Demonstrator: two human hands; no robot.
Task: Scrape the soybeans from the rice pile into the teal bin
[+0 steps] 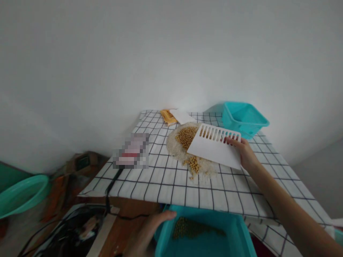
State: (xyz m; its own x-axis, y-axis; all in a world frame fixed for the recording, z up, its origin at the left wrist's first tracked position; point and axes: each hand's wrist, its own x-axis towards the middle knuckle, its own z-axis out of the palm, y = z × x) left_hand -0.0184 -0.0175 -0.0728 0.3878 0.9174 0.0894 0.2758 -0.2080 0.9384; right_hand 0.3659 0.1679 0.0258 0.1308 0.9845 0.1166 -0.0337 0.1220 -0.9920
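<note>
Nearest to the camera, below the front edge of the table, sits a turquoise rectangular plastic tub (pixel 235 228) with a small layer of yellow-brown beans (pixel 193 228) on its bottom. The left hand (pixel 150 228) grips the left rim of this tub; the thumb lies over the edge, and the other fingers are hidden, so how they are bent cannot be told. Just behind the tub, the table is covered by a white cloth with a black grid pattern (pixel 166 178). On this cloth, a little beyond the tub, lies a flat heap of white rice mixed with more yellow-brown beans (pixel 184 142). The right hand (pixel 245 151), reaching forward over the cloth to the right of the tub, holds a flat white plastic scoop with a row of slots (pixel 214 144) by its right edge, the fingers closed around it. The scoop is tilted, and its lower left part rests on the rice heap. Left of the heap lies a blurred pink and white object (pixel 132 151). Farther behind the heap, near the wall, lie an orange packet (pixel 167 116) and a white sheet (pixel 183 116). To the right of them, at the far end of the cloth, stands a second turquoise plastic basin (pixel 245 119). Far left of the tub, on the floor level, a green round bowl (pixel 21 194) is visible.
</note>
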